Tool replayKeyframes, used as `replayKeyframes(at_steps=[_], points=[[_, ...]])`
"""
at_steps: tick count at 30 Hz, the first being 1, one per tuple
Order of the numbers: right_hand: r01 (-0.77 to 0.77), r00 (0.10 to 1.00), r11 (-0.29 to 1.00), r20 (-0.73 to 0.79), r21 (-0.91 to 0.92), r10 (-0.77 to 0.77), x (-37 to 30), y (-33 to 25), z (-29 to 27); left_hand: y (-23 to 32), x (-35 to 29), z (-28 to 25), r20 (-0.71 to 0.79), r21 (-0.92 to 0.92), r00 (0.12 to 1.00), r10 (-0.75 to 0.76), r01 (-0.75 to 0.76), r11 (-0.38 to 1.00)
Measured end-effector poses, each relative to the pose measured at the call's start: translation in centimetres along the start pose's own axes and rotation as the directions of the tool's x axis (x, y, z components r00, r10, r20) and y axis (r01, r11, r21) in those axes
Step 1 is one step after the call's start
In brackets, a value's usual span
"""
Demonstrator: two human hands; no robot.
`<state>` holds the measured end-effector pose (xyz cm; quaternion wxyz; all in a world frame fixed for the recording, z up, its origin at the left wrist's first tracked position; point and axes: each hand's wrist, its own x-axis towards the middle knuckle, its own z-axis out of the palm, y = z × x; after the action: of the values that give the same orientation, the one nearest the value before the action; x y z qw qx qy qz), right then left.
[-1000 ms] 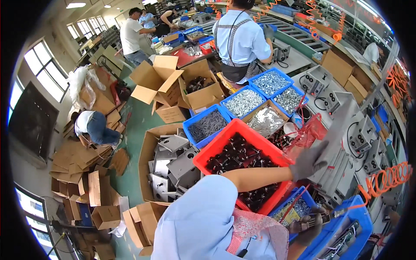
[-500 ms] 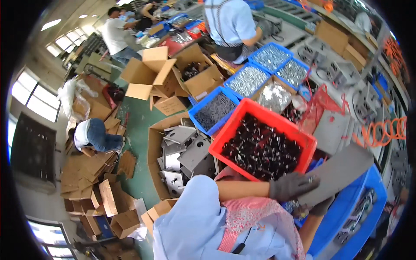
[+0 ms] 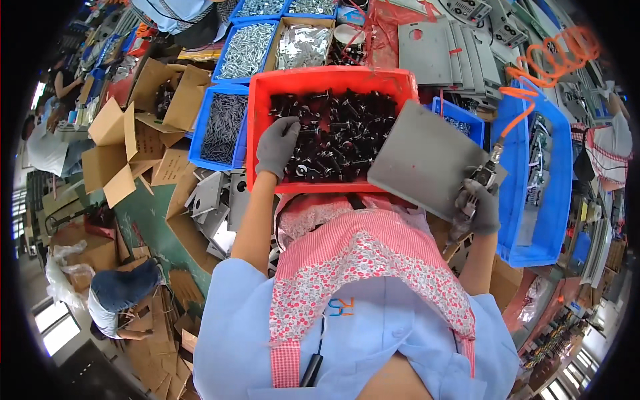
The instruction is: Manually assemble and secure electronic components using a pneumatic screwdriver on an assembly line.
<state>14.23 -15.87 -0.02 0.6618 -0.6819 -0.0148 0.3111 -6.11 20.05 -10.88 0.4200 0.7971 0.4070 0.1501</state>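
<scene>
Meanwhile, the right hand (image 3: 485,208) grips a power tool (image 3: 490,171); the grey plate (image 3: 423,160) at that hand's left could slip if poorly supported. The left hand (image 3: 277,148) curls over black fasteners (image 3: 343,130), hold unclear.

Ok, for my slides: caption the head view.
Grey-gloved left hand over small black parts in red plastic bin; right hand holding orange-hosed tool.

The surroundings, from 8 to 11 o'clock.
At 8 o'clock, a co-worker (image 3: 123,291) bends down; at 9, there is green floor (image 3: 150,217); at 10, one blue bin (image 3: 215,163) contains dark screws (image 3: 223,127); at 11, another blue bin (image 3: 231,81) contains silver screws (image 3: 248,53).
</scene>
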Motion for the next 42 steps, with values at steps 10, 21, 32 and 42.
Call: replayKeyframes(at_steps=[10,21,32,42], points=[[-0.035,0.985,0.985,-0.163,0.166,0.062,-2.9,2.7,1.3,3.1,5.0,8.6,0.425,0.607,0.884,0.196,-0.439,0.662],[-0.026,0.985,0.986,-0.164,0.163,0.053,-3.6,2.3,1.1,-0.4,7.4,8.3,0.512,0.44,0.858,-0.045,-0.217,0.872],[-0.059,0.997,0.989,-0.04,0.134,0.065,0.8,0.3,1.7,1.6,5.4,9.0,0.395,-0.102,0.912,-0.115,0.168,0.981],[-0.191,0.981,0.966,0.076,0.177,0.18,2.7,-0.4,2.1,11.0,-0.2,6.9,0.645,-0.764,0.704,0.299,0.587,0.268]])
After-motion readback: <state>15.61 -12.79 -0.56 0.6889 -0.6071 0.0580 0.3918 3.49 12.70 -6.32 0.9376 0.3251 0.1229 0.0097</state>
